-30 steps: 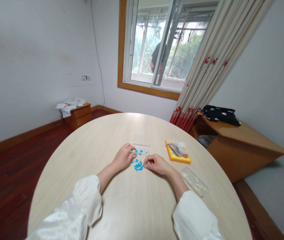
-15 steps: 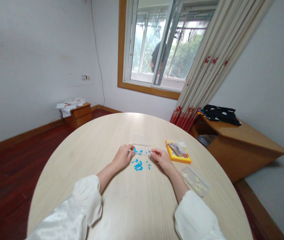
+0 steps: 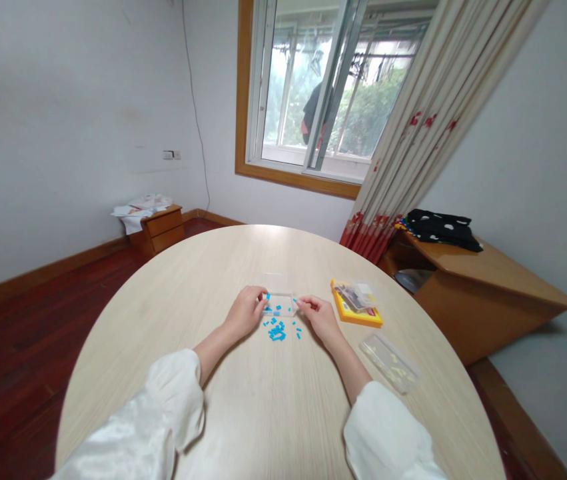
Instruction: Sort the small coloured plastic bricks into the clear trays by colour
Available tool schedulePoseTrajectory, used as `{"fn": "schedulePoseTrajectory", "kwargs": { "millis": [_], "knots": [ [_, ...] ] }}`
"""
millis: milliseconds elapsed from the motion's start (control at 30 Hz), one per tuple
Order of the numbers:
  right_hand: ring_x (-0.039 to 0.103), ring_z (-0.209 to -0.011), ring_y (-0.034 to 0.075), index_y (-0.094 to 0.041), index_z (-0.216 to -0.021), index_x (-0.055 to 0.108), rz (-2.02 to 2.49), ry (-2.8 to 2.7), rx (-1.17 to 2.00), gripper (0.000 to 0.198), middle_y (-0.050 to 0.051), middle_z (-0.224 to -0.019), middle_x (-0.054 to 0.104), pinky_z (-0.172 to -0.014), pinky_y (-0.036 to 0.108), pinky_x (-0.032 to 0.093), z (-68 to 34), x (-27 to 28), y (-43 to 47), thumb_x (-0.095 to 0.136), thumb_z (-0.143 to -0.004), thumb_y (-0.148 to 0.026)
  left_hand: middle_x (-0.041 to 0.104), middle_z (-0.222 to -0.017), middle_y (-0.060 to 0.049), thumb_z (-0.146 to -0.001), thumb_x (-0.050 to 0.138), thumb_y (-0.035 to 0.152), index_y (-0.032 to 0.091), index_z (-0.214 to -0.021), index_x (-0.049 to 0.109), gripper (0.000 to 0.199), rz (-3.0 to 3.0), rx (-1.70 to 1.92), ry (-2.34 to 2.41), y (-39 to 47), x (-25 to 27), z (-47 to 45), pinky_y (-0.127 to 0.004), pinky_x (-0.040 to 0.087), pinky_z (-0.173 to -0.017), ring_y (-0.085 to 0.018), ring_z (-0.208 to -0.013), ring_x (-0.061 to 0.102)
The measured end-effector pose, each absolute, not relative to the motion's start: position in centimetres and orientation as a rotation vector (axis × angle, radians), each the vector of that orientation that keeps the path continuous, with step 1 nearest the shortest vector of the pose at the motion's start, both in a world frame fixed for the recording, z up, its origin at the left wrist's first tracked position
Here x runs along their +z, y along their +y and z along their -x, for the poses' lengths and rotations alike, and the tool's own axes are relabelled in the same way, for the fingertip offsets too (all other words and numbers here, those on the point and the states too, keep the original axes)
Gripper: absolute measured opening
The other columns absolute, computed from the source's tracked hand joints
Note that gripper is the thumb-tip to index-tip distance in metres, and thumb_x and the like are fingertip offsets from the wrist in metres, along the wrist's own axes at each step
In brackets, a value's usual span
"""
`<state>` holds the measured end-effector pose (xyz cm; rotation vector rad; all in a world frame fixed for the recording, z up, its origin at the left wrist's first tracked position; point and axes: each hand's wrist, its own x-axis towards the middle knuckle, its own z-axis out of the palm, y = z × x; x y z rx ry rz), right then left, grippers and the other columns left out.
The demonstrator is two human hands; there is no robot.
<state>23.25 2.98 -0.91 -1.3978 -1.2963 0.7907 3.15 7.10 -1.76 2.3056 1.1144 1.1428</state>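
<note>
A small clear plastic box [image 3: 286, 314] with its lid [image 3: 274, 280] open lies on the table between my two hands, and a few blue pieces [image 3: 278, 307] are inside it. My left hand [image 3: 248, 310] grips the box's left side between thumb and fingers. At the right side, my right hand [image 3: 317, 315] pinches the box's edge, with a blue piece close to its fingertips. In front of the box lies a loose pile of small blue pieces [image 3: 277, 331]. A few more blue pieces [image 3: 298, 329] are scattered to the right of the pile.
A yellow box [image 3: 363, 320] with a clear case [image 3: 358, 297] on top stands right of my right hand. Nearer lies a clear container [image 3: 403, 380] with pale yellow pieces. The round table [image 3: 263, 413] extends around my arms. Beyond the window a person [image 3: 313, 113] is partly visible.
The clear box has shifted slightly left and toward me, its lid with it. My right hand has moved a little left along with the box; my left hand has barely moved.
</note>
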Motion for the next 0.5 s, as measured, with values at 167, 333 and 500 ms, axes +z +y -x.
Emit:
{"fn": "schedulePoseTrajectory", "kwargs": {
  "millis": [167,333,500],
  "knots": [
    [0.044,-0.058,0.012,-0.014,-0.072,0.064,1.421,-1.314,0.760,0.042,0.001,-0.059,0.056,-0.055,0.025,0.036,-23.41,-1.11,3.10,0.062,-0.062,-0.055,0.058,-0.081,-0.006,-0.081,0.052,0.018,0.017,-0.083,0.056,0.006,-2.353,1.163,1.132,7.16,-1.61,-3.08,-0.035,0.041,-0.077,-0.020,-0.083,0.050],
    [0.043,-0.056,0.012,-0.013,-0.072,0.065,1.420,-1.312,0.764,0.043,0.000,-0.057,0.055,-0.055,0.026,0.036,-23.34,-1.07,2.99,0.062,-0.062,-0.055,0.056,-0.075,-0.004,-0.082,0.051,0.018,0.018,-0.069,0.052,0.013,-2.371,1.166,1.173,7.10,-1.50,-3.03,-0.034,0.039,-0.074,-0.019,-0.078,0.049],
    [0.046,-0.056,0.013,-0.013,-0.072,0.067,1.424,-1.306,0.758,0.042,0.001,-0.057,0.058,-0.056,0.027,0.039,-23.33,-1.27,3.12,0.063,-0.062,-0.053,0.054,-0.068,-0.003,-0.083,0.050,0.023,0.018,-0.062,0.048,0.022,-2.368,1.162,1.238,7.00,-1.42,-3.11,-0.032,0.037,-0.068,-0.018,-0.071,0.047]
  ]
}}
